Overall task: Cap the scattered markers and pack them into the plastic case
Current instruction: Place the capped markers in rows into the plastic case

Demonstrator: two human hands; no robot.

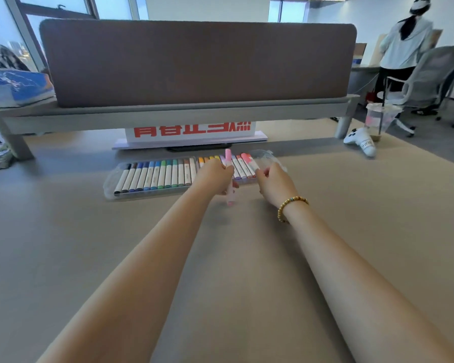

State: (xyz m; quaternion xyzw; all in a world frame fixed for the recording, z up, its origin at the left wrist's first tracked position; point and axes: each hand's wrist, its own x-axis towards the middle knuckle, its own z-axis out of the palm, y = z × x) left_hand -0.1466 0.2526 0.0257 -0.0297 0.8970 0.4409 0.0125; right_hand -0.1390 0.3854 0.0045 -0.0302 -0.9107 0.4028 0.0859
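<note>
A clear plastic case (110,183) lies open across the desk, holding a row of several capped markers (155,176) in many colours. My left hand (215,176) grips a pink marker (230,197) that stands nearly upright over the case's right half, its pink ends showing above and below my fingers. My right hand (274,183) is at the case's right end, fingers curled over the red and pink markers (247,163) there; whether it holds one is hidden. The clear lid (265,155) lies behind my right hand.
A monitor riser (168,111) with a brown screen panel stands behind the case, a white sign (192,132) under it. A white game controller (361,142) and a plastic drink cup (379,119) sit at the right. A person and office chairs are at the far right.
</note>
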